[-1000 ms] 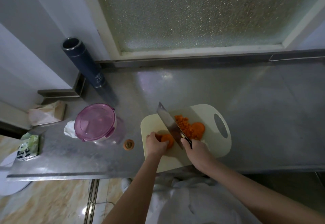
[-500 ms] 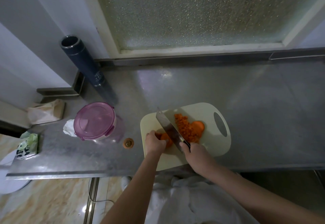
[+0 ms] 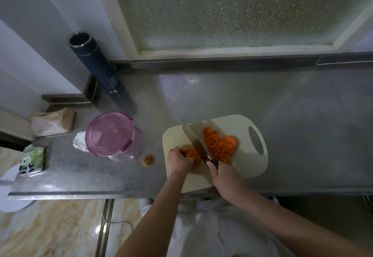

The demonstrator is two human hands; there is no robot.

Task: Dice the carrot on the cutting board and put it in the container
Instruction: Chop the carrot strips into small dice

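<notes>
A cream cutting board [image 3: 240, 123] lies on the steel counter near its front edge. My left hand [image 3: 178, 161] holds an uncut carrot piece [image 3: 192, 155] down on the board's left part. My right hand [image 3: 224, 173] grips the handle of a cleaver [image 3: 196, 138], whose blade runs diagonally just right of that piece. Right of the blade sits a heap of diced carrot [image 3: 216, 145] with a few round carrot slices [image 3: 231, 141] beside it. The clear container with a closed pink lid [image 3: 110, 132] stands left of the board.
A carrot end [image 3: 149, 160] lies on the counter between container and board. A tall dark flask [image 3: 94, 63] stands at the back left. A brown paper bag [image 3: 53, 121], a crumpled tissue [image 3: 79, 141] and a green packet [image 3: 32, 161] sit at the far left. The counter's front edge [image 3: 80, 193] is close.
The cleaver blade has come down and shifted slightly between the frames, working at the carrot piece under my left hand. My left hand stays on the piece.
</notes>
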